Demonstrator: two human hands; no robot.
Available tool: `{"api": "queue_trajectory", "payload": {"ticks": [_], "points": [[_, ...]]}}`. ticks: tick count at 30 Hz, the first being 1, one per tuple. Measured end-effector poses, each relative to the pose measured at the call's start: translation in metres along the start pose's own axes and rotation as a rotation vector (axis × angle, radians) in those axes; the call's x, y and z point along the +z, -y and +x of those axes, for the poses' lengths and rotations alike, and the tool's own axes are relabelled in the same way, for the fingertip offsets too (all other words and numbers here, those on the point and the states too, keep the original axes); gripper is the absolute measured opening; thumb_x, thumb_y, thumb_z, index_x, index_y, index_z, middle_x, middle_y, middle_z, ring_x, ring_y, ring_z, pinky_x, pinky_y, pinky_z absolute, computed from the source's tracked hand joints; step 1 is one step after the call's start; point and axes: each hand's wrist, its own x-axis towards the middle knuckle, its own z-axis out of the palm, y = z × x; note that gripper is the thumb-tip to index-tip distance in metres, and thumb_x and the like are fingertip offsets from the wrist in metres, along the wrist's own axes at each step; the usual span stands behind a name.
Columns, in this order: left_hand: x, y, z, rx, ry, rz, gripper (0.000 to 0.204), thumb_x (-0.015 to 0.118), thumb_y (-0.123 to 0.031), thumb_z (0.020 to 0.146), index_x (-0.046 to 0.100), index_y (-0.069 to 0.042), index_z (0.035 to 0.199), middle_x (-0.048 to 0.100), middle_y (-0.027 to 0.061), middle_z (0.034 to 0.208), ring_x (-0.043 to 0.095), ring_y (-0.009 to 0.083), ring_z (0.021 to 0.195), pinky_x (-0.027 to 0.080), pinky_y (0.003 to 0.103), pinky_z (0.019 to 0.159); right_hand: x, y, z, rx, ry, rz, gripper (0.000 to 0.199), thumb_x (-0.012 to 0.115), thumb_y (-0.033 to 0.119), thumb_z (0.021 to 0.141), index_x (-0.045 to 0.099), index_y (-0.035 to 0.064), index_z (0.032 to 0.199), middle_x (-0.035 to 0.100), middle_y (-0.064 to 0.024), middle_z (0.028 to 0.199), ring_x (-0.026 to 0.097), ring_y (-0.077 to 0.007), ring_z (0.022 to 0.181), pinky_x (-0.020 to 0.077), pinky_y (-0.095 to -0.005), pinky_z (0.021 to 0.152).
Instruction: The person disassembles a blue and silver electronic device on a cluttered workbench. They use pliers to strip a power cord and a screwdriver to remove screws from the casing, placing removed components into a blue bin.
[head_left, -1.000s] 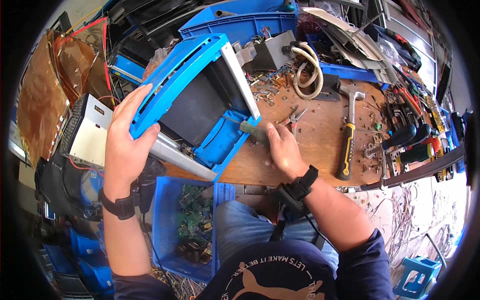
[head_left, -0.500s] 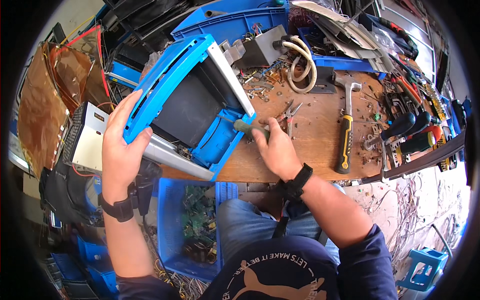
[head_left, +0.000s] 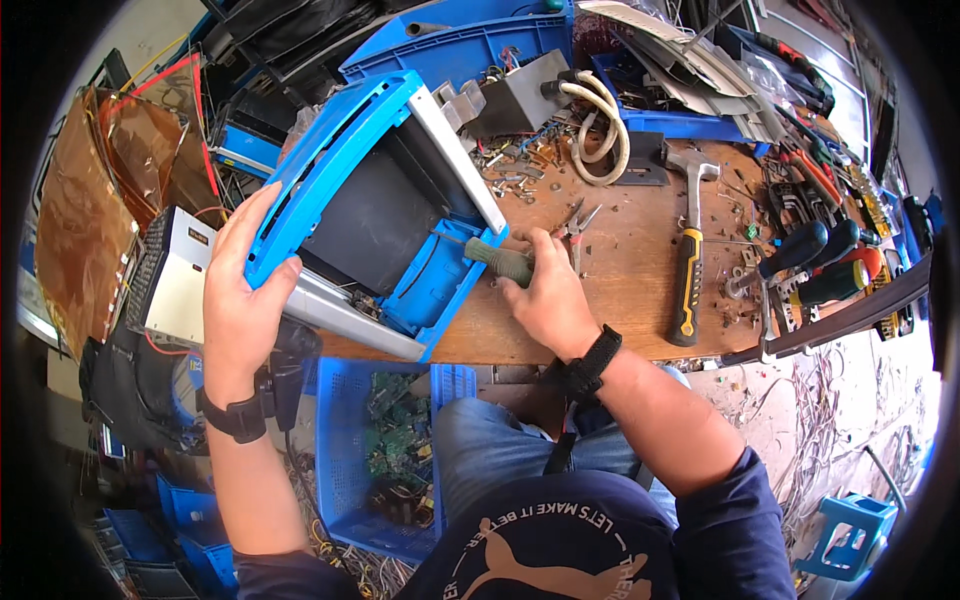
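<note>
A blue frame-like casing with silver side bars and a dark inner panel (head_left: 375,210) rests tilted on the wooden bench. My left hand (head_left: 240,285) grips its blue upper rim, thumb on the near face and fingers behind. My right hand (head_left: 550,295) is closed round the green handle of a screwdriver (head_left: 497,261). The shaft points left into the blue lower end of the casing; its tip is hard to make out. Just beyond my right hand lie pliers (head_left: 577,228) with their jaws open.
A hammer (head_left: 690,250) lies to the right, near a rack of hand tools (head_left: 825,260). Behind are a grey metal box (head_left: 520,97), a coiled pale cable (head_left: 622,150) and scattered screws. Below the bench edge stands a blue crate (head_left: 340,460) of circuit boards.
My right hand has shifted its fingers and turned a little on the screwdriver handle, baring more of it. My left hand and the casing have hardly moved.
</note>
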Motion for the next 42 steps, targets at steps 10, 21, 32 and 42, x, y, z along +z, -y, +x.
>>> {"api": "queue_trajectory", "payload": {"ticks": [10, 21, 32, 42], "points": [[-0.001, 0.001, 0.0, 0.01, -0.001, -0.006, 0.062, 0.062, 0.004, 0.071, 0.053, -0.002, 0.132, 0.053, 0.0163, 0.133, 0.049, 0.0284, 0.125, 0.037, 0.037, 0.106, 0.0, 0.003, 0.003, 0.059, 0.1, -0.008, 0.055, 0.07, 0.027, 0.084, 0.047, -0.0022, 0.125, 0.059, -0.0251, 0.106, 0.06, -0.0386, 0.097, 0.0491, -0.0446, 0.083], [0.0, -0.002, 0.0, 0.008, 0.001, -0.008, 0.062, 0.061, 0.005, 0.072, 0.053, -0.003, 0.132, 0.053, 0.0159, 0.133, 0.05, 0.0279, 0.124, 0.038, 0.037, 0.105, -0.008, 0.017, 0.006, 0.136, 0.223, -0.168, 0.045, 0.069, 0.02, 0.084, 0.05, 0.0006, 0.119, 0.058, -0.0232, 0.108, 0.06, -0.0413, 0.096, 0.0506, -0.0477, 0.079], [0.001, -0.002, 0.001, 0.005, -0.007, -0.005, 0.061, 0.061, 0.005, 0.071, 0.054, -0.003, 0.131, 0.053, 0.0158, 0.133, 0.049, 0.0279, 0.125, 0.037, 0.037, 0.106, 0.009, 0.001, 0.001, -0.055, -0.097, -0.031, 0.045, 0.068, 0.013, 0.081, 0.051, 0.0034, 0.121, 0.054, -0.0215, 0.105, 0.056, -0.0428, 0.097, 0.0477, -0.0457, 0.086], [0.002, -0.003, 0.0, 0.004, -0.019, -0.006, 0.061, 0.061, 0.004, 0.072, 0.053, -0.002, 0.132, 0.053, 0.0161, 0.132, 0.05, 0.0285, 0.123, 0.038, 0.037, 0.105, 0.003, -0.004, 0.008, 0.092, -0.116, 0.136, 0.038, 0.061, 0.023, 0.091, 0.051, -0.0044, 0.116, 0.057, -0.0332, 0.111, 0.055, -0.0464, 0.104, 0.0458, -0.0479, 0.087]]}}
